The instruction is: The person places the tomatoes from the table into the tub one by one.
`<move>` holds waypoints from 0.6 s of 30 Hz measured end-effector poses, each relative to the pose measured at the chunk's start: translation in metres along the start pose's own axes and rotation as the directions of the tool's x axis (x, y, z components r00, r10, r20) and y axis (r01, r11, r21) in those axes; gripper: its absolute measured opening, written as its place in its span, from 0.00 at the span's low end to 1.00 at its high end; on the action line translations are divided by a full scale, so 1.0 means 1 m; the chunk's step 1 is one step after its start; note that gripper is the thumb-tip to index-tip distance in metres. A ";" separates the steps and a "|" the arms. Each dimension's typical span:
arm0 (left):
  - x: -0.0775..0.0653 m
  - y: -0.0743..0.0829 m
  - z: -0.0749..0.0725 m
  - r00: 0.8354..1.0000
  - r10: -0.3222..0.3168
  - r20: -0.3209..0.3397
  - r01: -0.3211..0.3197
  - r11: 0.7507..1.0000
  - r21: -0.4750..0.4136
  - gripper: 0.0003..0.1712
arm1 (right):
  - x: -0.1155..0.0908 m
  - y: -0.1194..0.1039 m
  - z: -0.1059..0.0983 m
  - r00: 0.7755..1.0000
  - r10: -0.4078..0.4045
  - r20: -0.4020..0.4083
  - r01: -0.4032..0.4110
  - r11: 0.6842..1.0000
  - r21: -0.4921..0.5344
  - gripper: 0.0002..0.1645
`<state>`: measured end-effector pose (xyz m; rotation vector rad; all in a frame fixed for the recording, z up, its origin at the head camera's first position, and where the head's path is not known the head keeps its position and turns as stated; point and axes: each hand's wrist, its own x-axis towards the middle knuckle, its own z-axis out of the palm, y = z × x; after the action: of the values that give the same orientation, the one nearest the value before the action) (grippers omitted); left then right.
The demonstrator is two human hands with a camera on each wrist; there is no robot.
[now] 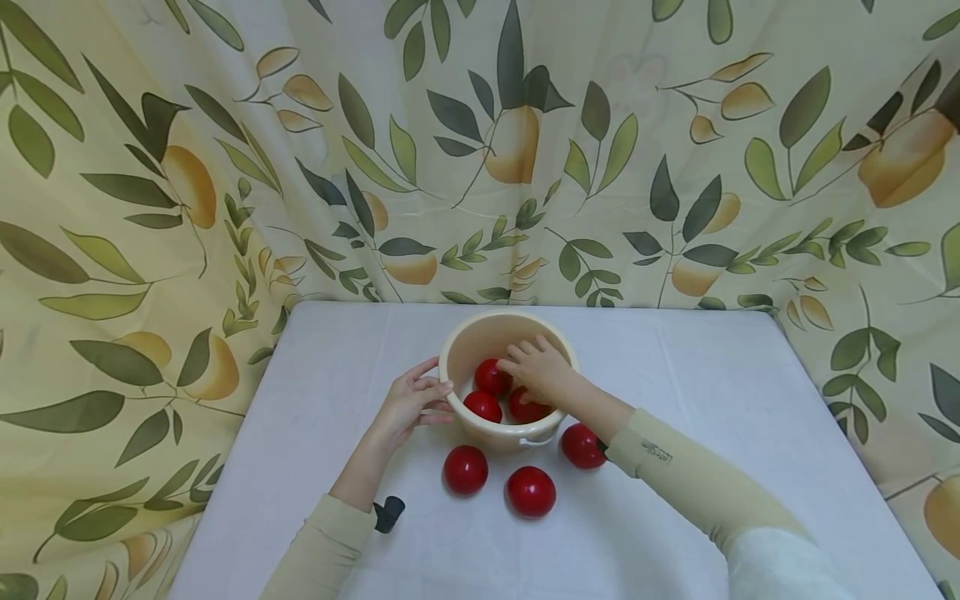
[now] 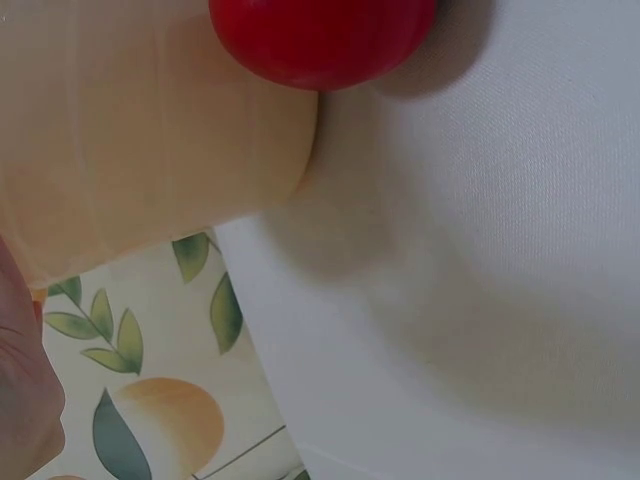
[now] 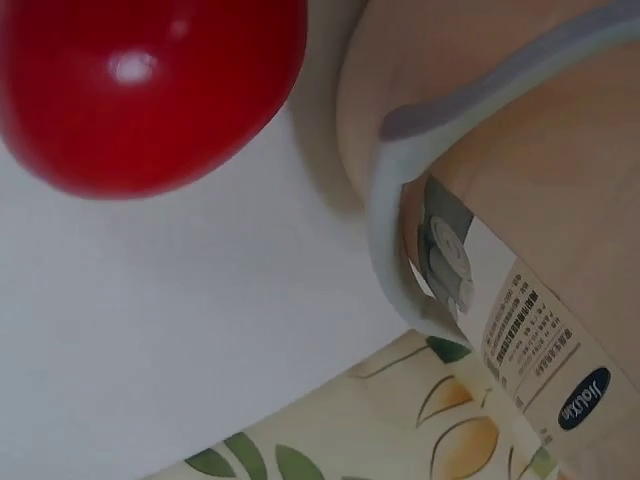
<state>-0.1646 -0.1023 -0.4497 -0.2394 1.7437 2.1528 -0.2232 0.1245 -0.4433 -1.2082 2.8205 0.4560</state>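
Note:
A cream bucket [image 1: 474, 340] stands on the table with its mouth facing me. My left hand [image 1: 411, 402] holds its left side, the thumb at the rim and the other fingers along the outside wall. My right hand [image 1: 551, 375] reaches in over the right rim, fingers spread and loosely bent. Inside lie three glossy round red fruits: one at the back [image 1: 491, 377], one at the front left [image 1: 482, 407], and one [image 1: 525, 410] partly hidden beneath my right hand, by the thumb. In the left wrist view only part of the left hand [image 2: 25, 390] shows against the bucket wall [image 2: 150, 130].
Three more red fruits lie outside: front left [image 1: 465, 470], front middle [image 1: 531, 492], and right [image 1: 582, 446] beside my right wrist. The bucket's white handle [image 3: 400, 170] hangs down its side. White cloth [image 1: 337, 350] covers the table; a leaf-patterned curtain [image 1: 465, 217] hangs behind.

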 end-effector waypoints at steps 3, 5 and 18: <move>0.001 0.000 0.000 1.000 0.000 -0.002 0.000 1.000 0.000 0.35 | -0.003 0.005 -0.004 0.977 0.046 -0.206 -0.014 0.988 0.152 0.34; 0.001 0.000 0.000 1.000 0.002 -0.004 -0.002 1.000 -0.004 0.34 | -0.008 0.009 -0.007 0.939 0.097 -0.330 -0.020 0.973 0.231 0.32; 0.001 -0.001 0.000 1.000 -0.010 -0.011 0.010 1.000 -0.008 0.34 | -0.087 0.024 0.016 0.705 0.523 -0.479 -0.273 0.823 0.498 0.32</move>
<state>-0.1654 -0.1018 -0.4506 -0.2622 1.7360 2.1557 -0.1811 0.2055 -0.4400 -0.7093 3.4665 -0.6129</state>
